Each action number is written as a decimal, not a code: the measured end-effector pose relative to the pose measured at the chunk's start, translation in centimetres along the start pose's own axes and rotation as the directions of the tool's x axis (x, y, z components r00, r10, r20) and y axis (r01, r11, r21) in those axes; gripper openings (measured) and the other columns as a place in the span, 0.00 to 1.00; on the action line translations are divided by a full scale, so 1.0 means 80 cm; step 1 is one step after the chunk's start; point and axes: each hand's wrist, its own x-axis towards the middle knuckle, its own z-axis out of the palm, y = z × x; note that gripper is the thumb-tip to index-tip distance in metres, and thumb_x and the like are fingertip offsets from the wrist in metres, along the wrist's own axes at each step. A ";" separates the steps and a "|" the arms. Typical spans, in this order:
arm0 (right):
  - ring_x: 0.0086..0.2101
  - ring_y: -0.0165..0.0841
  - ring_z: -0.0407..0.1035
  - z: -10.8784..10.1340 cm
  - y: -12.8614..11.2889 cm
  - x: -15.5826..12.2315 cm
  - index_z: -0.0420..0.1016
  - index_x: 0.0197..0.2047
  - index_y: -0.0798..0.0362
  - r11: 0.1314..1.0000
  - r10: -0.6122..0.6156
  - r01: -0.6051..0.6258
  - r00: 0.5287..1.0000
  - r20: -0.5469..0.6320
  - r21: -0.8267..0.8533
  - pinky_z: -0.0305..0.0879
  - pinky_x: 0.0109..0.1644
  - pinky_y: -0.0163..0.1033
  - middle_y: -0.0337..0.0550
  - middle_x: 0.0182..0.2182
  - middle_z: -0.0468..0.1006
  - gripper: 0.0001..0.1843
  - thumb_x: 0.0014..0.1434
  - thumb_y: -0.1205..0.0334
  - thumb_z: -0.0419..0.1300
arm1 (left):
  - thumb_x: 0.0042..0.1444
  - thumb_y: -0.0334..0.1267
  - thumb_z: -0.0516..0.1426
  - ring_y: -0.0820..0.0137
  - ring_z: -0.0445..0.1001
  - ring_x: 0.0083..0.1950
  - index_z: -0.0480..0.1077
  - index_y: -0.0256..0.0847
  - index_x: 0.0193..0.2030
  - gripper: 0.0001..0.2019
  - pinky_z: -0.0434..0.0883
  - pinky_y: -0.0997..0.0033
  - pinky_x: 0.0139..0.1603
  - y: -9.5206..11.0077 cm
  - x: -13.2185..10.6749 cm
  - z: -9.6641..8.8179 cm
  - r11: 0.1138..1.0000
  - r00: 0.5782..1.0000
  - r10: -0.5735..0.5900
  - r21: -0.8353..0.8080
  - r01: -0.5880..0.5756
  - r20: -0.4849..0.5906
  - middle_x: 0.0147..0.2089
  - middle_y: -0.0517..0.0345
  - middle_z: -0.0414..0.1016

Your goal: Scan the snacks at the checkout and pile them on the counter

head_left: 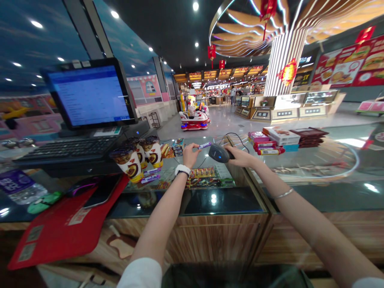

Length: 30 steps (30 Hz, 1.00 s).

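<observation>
Between the fingertips of my left hand (190, 155) is a small purple candy stick (204, 145), held above the glass counter. My right hand (240, 156) grips a dark barcode scanner (219, 153) by its handle; a blue light shows on its body. The scanner's head is close to the right end of the stick. Left of my left hand, more purple candy sticks (151, 178) lie beside several printed snack cups (127, 163). Small snack boxes (178, 146) stand just behind that hand.
A monitor (88, 94) and keyboard (69, 150) occupy the left. Nearer lie a phone (103, 191), a mouse (84, 185) and a bottle (22, 186) around a red mat (72, 224). Stacked candy packs (264, 144) and boxes (282, 136) sit on the right counter.
</observation>
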 end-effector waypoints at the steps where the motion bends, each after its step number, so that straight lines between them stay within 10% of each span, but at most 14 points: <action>1: 0.48 0.44 0.73 0.004 0.003 0.001 0.68 0.57 0.55 1.000 -0.018 0.018 1.000 0.001 -0.001 0.67 0.52 0.45 0.52 0.50 0.77 0.28 0.52 0.65 0.60 | 0.50 0.31 0.66 0.61 0.77 0.48 0.75 0.43 0.34 0.06 0.70 0.59 0.55 0.000 0.000 0.000 1.000 1.000 -0.001 -0.002 0.001 0.001 0.41 0.56 0.82; 23: 0.48 0.43 0.72 0.058 0.025 0.017 0.70 0.60 0.56 0.992 -0.126 0.124 0.985 0.114 0.030 0.66 0.55 0.49 0.51 0.47 0.77 0.33 0.48 0.72 0.59 | 0.50 0.30 0.66 0.62 0.78 0.47 0.75 0.43 0.34 0.06 0.70 0.59 0.55 0.003 0.003 0.003 1.000 0.999 0.028 -0.003 -0.028 0.026 0.42 0.56 0.82; 30: 0.56 0.42 0.67 0.055 0.020 0.024 0.69 0.60 0.52 0.995 -0.019 0.036 0.982 -0.190 0.090 0.62 0.63 0.50 0.50 0.55 0.73 0.36 0.46 0.76 0.53 | 0.51 0.29 0.66 0.62 0.78 0.49 0.74 0.43 0.34 0.06 0.69 0.58 0.57 0.019 0.001 0.005 0.998 0.998 0.039 -0.041 -0.037 0.050 0.44 0.56 0.82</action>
